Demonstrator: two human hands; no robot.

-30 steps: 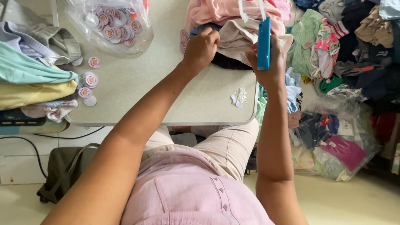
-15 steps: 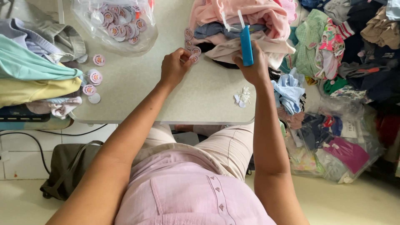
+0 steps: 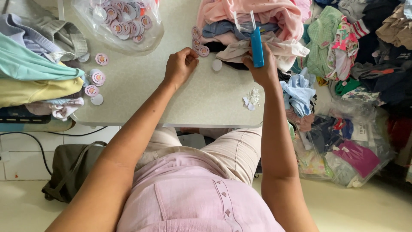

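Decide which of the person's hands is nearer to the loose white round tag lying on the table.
Left. The left hand is curled just beside the white round tag; the right hand, gripping a blue tagging tool, sits somewhat farther off on its other side.

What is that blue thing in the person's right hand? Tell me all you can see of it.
The blue tool is a slim, plastic-looking handheld device, held upright in the right hand, which wraps its lower end. Thin white plastic strips stick up from its top. It is over the far edge of the table, in front of the pile of pink and beige clothes. Its lower part is hidden by the fingers.
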